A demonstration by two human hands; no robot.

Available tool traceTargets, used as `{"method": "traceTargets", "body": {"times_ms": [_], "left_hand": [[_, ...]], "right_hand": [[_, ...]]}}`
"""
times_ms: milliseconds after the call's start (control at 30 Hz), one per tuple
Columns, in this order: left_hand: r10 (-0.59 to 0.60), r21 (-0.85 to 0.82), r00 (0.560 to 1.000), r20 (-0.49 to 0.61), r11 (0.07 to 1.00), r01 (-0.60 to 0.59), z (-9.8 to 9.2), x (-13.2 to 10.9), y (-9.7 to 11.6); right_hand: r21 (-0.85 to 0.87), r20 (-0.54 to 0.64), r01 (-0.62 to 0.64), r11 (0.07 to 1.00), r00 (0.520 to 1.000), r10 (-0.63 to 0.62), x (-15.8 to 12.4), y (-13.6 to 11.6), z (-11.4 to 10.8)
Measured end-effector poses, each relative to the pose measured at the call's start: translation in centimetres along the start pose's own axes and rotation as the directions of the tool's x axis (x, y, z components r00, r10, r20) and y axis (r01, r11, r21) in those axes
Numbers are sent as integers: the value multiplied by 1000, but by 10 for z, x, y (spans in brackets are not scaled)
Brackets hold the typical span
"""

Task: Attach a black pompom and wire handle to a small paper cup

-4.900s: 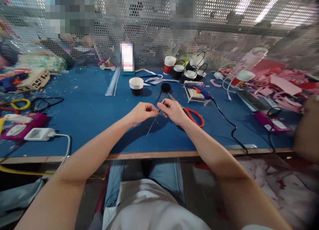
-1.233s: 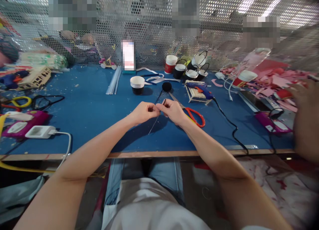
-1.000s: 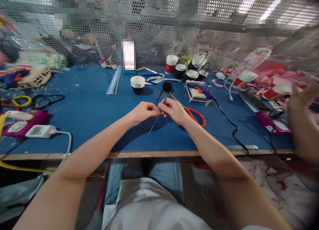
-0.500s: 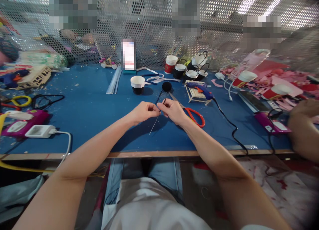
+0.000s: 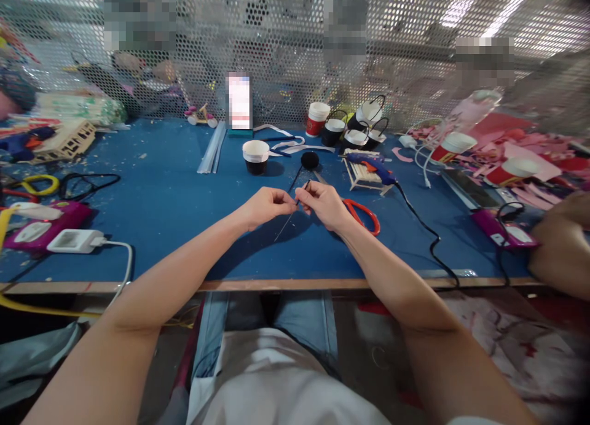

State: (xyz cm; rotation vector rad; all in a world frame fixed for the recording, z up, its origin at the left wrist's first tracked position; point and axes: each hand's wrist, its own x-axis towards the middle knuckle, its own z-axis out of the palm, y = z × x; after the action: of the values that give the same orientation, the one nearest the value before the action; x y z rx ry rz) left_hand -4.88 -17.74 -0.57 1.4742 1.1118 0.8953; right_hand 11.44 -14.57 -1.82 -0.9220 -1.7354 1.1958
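Note:
My left hand (image 5: 270,205) and my right hand (image 5: 320,202) meet over the middle of the blue table, both closed in a pinch. Between their fingertips they hold a thin black cord (image 5: 295,179). It runs back toward a round black ball (image 5: 310,161) lying on the table, and a thin end hangs down below my fingers. Red-handled scissors (image 5: 372,221) lie beside my right hand, their blades partly hidden by it. A paper cup (image 5: 255,166), black below and white above, stands just beyond my left hand.
A blue glue gun (image 5: 373,164) rests on a small wooden rack to the right. Several black cups with handles (image 5: 332,130) stand behind. A phone (image 5: 239,102) leans at the back. Purple power strips (image 5: 69,222) lie at left and right. Another person's arm (image 5: 562,247) is at the right edge.
My right hand has shifted very slightly right, and the hanging cord end sits a little higher. The other person's arm at the right has moved slightly inward.

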Motion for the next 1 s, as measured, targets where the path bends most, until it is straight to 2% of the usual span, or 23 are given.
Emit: {"method": "traceTargets", "body": {"times_ms": [133,400,567,667,833,1000], "left_hand": [[54,48,998,-15,997,-54,1,0,-1],[71,62,997,-3,996,-70,3,-1,-1],[6,-4,1000,1,1000,-6,1,-1,2],[-15,3,1000,-8,1000,15,0,-1,3],[30,33,999,-31,999,-29,-1,0,2],[45,68,999,-29,997,-43,1,0,-1]], "right_hand": [[-80,-48,-12,997,999,9,0,-1,2],[-145,-91,-23,989,996,10,0,1,3],[9,62,-16,1000,998,15,-1,-1,1],[79,62,-16,997,998,11,-1,-1,1],[-22,-8,-31,999,999,31,-1,-3,2],[-132,-30,-28,991,999,25,-1,-3,3]]}}
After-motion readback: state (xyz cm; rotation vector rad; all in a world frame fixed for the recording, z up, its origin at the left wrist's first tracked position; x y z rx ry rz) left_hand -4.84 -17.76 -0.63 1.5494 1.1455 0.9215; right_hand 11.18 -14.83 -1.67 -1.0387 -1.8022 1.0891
